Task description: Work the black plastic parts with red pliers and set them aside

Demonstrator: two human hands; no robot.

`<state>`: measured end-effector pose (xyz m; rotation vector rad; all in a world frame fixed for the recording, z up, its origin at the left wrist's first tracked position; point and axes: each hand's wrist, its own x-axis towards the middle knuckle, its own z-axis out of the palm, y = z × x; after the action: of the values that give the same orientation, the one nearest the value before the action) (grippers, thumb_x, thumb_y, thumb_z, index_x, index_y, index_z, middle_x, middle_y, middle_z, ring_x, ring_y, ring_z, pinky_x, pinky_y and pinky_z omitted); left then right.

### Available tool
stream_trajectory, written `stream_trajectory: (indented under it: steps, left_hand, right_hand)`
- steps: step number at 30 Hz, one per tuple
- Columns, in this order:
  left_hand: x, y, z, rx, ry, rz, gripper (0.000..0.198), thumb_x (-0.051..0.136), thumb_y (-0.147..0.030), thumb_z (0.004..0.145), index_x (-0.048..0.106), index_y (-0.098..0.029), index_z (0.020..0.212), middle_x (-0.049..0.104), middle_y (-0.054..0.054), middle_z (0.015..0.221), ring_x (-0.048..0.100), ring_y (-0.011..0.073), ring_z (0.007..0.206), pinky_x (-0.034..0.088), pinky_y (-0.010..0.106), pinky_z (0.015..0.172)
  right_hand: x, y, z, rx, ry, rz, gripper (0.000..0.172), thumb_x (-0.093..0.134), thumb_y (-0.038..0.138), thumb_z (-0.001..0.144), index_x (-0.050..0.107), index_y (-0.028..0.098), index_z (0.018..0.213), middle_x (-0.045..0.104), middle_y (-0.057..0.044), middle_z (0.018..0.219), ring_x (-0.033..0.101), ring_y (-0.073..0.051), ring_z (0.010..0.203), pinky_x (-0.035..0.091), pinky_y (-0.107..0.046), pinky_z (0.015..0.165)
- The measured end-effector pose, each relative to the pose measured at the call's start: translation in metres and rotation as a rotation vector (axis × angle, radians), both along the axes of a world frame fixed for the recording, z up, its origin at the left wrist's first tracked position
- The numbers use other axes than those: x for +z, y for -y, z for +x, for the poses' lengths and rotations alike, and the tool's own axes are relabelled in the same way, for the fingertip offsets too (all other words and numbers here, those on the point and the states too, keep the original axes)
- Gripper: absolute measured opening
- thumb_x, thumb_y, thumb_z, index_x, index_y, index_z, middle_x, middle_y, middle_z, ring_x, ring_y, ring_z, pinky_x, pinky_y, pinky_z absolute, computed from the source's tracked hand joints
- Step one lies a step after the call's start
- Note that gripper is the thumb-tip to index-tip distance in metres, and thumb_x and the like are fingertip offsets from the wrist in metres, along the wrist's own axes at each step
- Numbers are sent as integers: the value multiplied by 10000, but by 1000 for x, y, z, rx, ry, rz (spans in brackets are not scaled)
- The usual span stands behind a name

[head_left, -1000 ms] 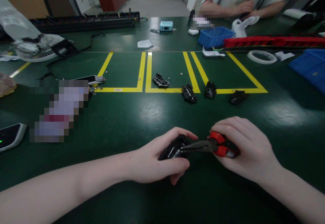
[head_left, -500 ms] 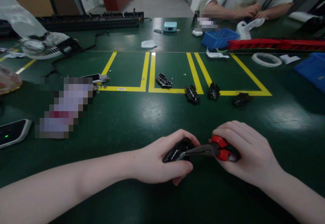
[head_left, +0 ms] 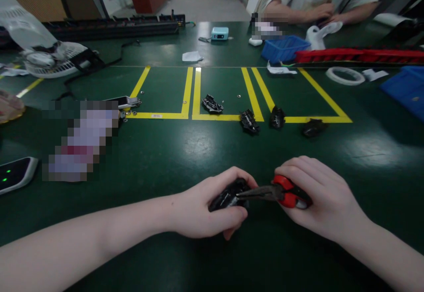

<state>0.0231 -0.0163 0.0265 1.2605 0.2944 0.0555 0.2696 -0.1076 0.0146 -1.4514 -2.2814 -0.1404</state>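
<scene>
A glossy black plastic part is gripped between the thumb and fingers of my left hand, just above the table. My right hand is closed around needle-nose pliers with red handles. Their tips touch or reach into the side of the black part; exactly what they pinch is too small to tell. Farther up the table lie similar black parts: one inside a taped box, another across the tape, a third beside it, and one to the right.
Yellow tape marks boxes on the green table. A blurred-out flat object and a white-edged device lie left, near a fan. Blue bins, a tape roll and a red strip are right. Another person sits opposite.
The whole view has shifted slightly. Both hands keep their hold, with the plier tips still at the black part. A second green light shows on the device at left.
</scene>
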Motion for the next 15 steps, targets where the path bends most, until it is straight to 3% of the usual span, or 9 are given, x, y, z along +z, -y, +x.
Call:
stream_trajectory:
  steps: [9, 15]
  left_hand:
    - [-1, 5, 2, 92, 5, 90, 358, 526, -158, 931, 382, -171, 1259, 521, -43, 700, 547, 103, 605, 484, 222, 592]
    - [1, -6, 1, -20, -20, -30, 363, 548, -125, 903, 448, -186, 1247, 524, -55, 693, 539, 94, 589, 471, 218, 593]
  right_hand:
    - [-3, 1, -4, -44, -33, -22, 205, 561, 163, 789, 538, 211, 987, 617, -70, 893, 595, -226, 784, 489, -368, 654]
    - [1, -2, 5, 24, 74, 30, 231, 541, 160, 777, 525, 203, 1004, 597, -78, 881, 564, -227, 758, 473, -379, 638]
